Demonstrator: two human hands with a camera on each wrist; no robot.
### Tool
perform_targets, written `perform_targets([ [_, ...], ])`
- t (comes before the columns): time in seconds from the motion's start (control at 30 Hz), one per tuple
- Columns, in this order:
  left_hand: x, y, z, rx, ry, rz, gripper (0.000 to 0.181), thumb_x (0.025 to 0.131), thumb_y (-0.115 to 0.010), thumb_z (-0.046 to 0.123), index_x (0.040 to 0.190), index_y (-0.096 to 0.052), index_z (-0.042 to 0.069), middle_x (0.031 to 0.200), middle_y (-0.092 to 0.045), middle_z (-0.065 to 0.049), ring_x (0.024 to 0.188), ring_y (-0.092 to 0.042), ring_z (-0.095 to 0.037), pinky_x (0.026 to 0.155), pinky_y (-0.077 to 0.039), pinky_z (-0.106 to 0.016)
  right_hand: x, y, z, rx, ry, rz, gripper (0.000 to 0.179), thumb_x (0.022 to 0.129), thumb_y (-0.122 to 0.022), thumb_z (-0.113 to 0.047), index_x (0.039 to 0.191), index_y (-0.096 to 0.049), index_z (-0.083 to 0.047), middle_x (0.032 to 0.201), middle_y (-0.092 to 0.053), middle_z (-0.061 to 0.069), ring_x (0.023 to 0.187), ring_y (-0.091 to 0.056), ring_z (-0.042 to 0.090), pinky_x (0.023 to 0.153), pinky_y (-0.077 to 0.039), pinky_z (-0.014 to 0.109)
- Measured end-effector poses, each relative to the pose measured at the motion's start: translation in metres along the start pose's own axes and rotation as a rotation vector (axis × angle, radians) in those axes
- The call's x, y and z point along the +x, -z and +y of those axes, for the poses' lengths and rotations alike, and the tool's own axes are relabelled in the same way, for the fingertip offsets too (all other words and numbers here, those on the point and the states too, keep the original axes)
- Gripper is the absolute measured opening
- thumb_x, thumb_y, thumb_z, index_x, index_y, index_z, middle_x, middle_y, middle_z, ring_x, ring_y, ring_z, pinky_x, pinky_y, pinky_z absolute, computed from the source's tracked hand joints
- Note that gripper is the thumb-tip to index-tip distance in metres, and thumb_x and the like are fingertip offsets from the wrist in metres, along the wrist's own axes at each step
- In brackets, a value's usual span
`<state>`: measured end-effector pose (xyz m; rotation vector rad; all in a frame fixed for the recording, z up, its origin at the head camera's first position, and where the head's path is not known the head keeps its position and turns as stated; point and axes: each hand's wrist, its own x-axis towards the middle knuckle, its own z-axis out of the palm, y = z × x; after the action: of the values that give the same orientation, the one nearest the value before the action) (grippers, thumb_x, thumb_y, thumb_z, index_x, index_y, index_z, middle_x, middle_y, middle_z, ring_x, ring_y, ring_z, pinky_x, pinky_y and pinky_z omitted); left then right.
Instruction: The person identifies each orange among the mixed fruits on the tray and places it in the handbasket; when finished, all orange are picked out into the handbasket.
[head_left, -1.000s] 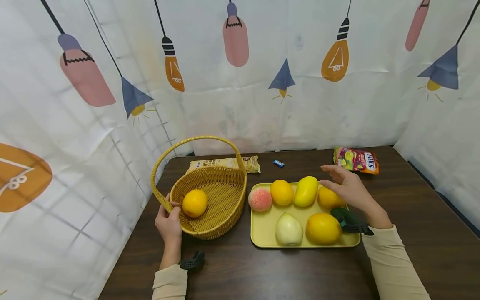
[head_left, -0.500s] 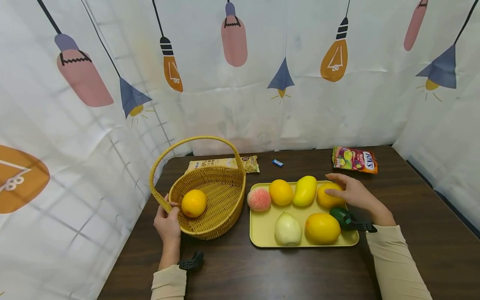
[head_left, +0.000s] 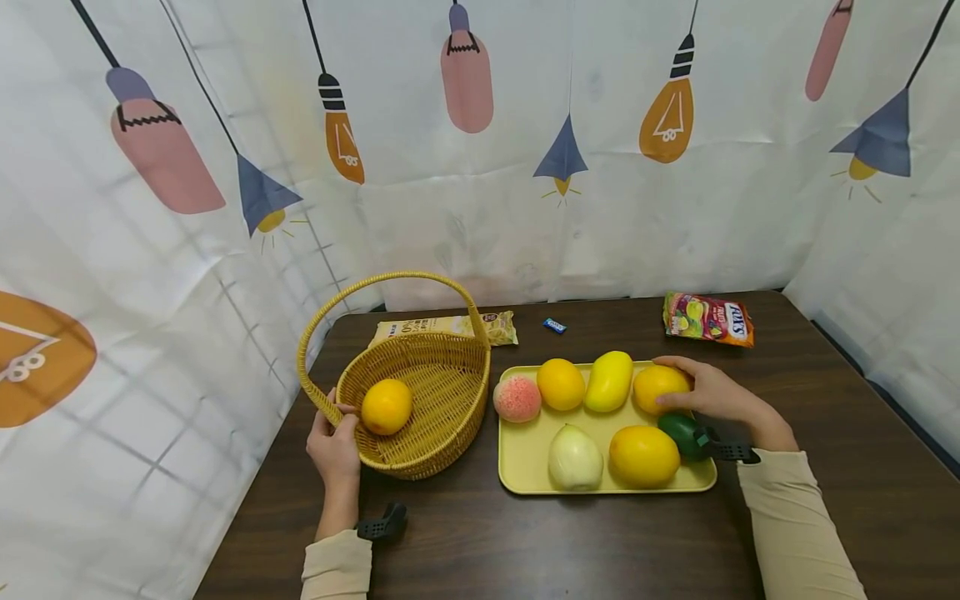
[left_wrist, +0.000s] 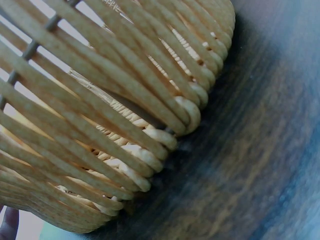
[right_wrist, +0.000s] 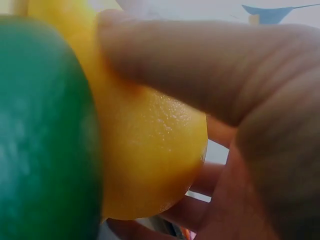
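My left hand (head_left: 334, 450) grips the left side of a woven basket (head_left: 446, 404), where its tall handle (head_left: 318, 392) meets the rim. One orange (head_left: 387, 407) lies inside the basket. The left wrist view shows the basket's slatted wall (left_wrist: 100, 95) up close. At the tray's back right corner, my right hand (head_left: 716, 397) holds another orange (head_left: 658, 389), which still sits on the yellow tray (head_left: 525, 467). In the right wrist view the thumb (right_wrist: 170, 55) presses on that orange and the other fingers curl behind it. A green avocado-like fruit (right_wrist: 45, 135) partly covers it there.
The tray also carries a peach (head_left: 517, 398), an orange (head_left: 561, 384), a mango (head_left: 609, 382), a pale pear (head_left: 576, 458) and a large lemon-like fruit (head_left: 644, 457). Behind lie a yellow snack bag (head_left: 498, 327), a small blue packet (head_left: 555, 326) and a candy bag (head_left: 708, 319).
My right hand has come down from above the tray's back right corner and closed around the orange there. The left hand stays on the basket.
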<state>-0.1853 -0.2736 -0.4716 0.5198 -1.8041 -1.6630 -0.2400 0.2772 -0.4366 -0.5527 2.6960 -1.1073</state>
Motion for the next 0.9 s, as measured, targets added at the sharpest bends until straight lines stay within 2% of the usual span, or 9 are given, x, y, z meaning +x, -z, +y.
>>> perform_targets([
  [0.2,0.001,0.0,0.001,-0.01,0.002,0.005,0.029,0.088,-0.055,0.006,0.113,-0.065,-0.006,0.135,-0.059,-0.01,0.113,-0.051,-0.014,0.079,-0.041,-0.01,0.001,0.0,0.003,0.017,0.0,-0.024,0.082,0.087,-0.074,-0.031,0.148,-0.03,0.002,0.125,-0.054,0.022,0.097,-0.054,0.026,0.081,-0.049,0.039],
  [0.37,0.0,0.0,0.002,-0.011,0.011,0.005,0.026,0.088,-0.055,0.005,0.108,-0.064,-0.008,0.139,-0.057,-0.003,0.121,-0.05,-0.017,0.079,-0.042,-0.009,0.003,-0.001,0.004,-0.037,-0.009,0.014,0.081,0.084,-0.075,-0.035,0.146,-0.036,0.0,0.123,-0.056,0.02,0.096,-0.055,0.026,0.079,-0.048,0.039],
  [0.43,0.0,0.0,0.001,-0.008,0.011,0.006,0.024,0.087,-0.055,0.005,0.106,-0.064,-0.008,0.14,-0.056,0.0,0.122,-0.049,-0.017,0.079,-0.042,-0.01,0.003,-0.001,0.003,-0.054,-0.013,0.031,0.08,0.083,-0.076,-0.037,0.144,-0.038,-0.002,0.121,-0.058,0.019,0.094,-0.055,0.025,0.078,-0.049,0.039],
  [0.63,0.001,-0.001,-0.001,-0.007,-0.01,0.003,0.023,0.087,-0.055,0.004,0.104,-0.064,-0.008,0.14,-0.056,-0.001,0.121,-0.049,-0.017,0.081,-0.042,-0.011,0.0,0.001,-0.003,-0.093,-0.034,0.093,0.083,0.082,-0.076,-0.043,0.145,-0.038,-0.005,0.124,-0.058,0.02,0.096,-0.056,0.027,0.081,-0.049,0.042],
  [0.9,0.0,0.001,-0.001,-0.013,0.019,-0.01,0.023,0.087,-0.055,0.004,0.104,-0.063,-0.008,0.142,-0.055,0.0,0.128,-0.047,-0.019,0.08,-0.042,-0.009,-0.003,0.007,-0.029,-0.092,-0.057,0.224,0.086,0.083,-0.073,-0.049,0.148,-0.035,-0.006,0.133,-0.052,0.024,0.102,-0.055,0.035,0.086,-0.046,0.053],
])
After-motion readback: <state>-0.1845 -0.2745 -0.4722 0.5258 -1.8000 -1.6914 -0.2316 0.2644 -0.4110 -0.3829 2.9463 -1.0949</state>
